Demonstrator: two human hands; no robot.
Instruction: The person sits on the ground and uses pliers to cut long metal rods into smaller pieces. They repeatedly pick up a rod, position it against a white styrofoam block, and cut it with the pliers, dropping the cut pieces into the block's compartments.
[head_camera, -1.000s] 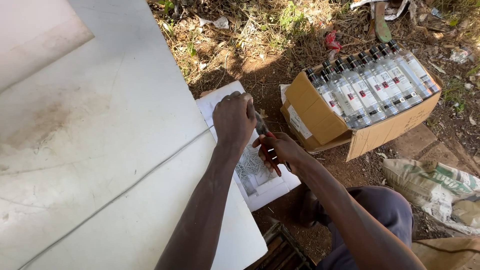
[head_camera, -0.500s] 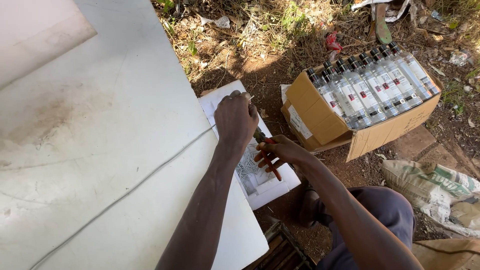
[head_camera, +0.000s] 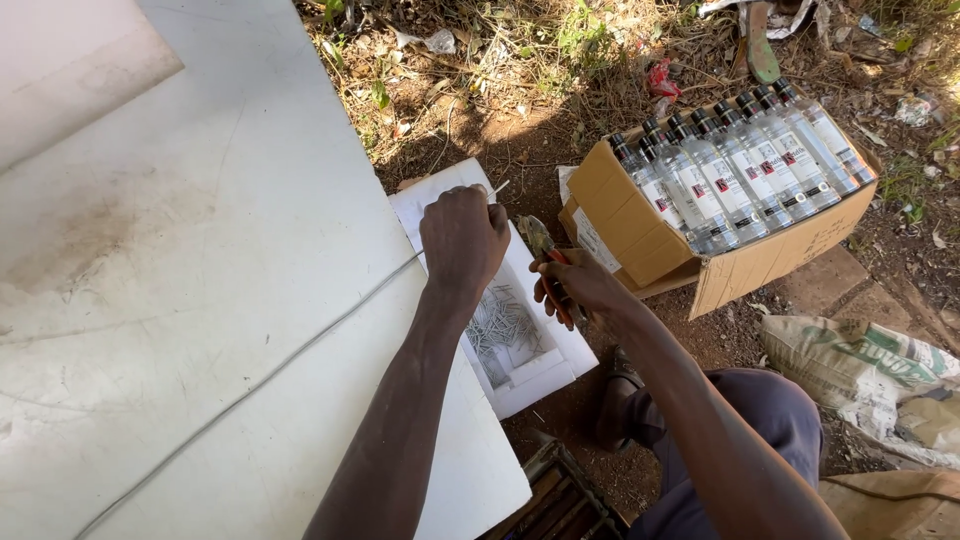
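Note:
My left hand (head_camera: 463, 238) is closed in a fist on the end of a thin wire (head_camera: 250, 392) that runs diagonally across the big white board (head_camera: 200, 250); a short bit of wire pokes out above the fist. My right hand (head_camera: 578, 288) grips pliers (head_camera: 540, 243) with red handles, jaws pointing up toward the left hand, a little apart from it. Below both hands lies a small white foam tray (head_camera: 555, 350) holding several small nails (head_camera: 505, 328).
An open cardboard box (head_camera: 640, 240) full of several clear capped bottles (head_camera: 740, 160) sits on the dirt to the right. A printed sack (head_camera: 860, 365) lies at lower right. My trousered knee (head_camera: 760, 420) is below. Weeds and litter cover the ground beyond.
The right hand with the pliers has drawn slightly away from the left hand, to the right. The left fist stays on the wire above the nail tray.

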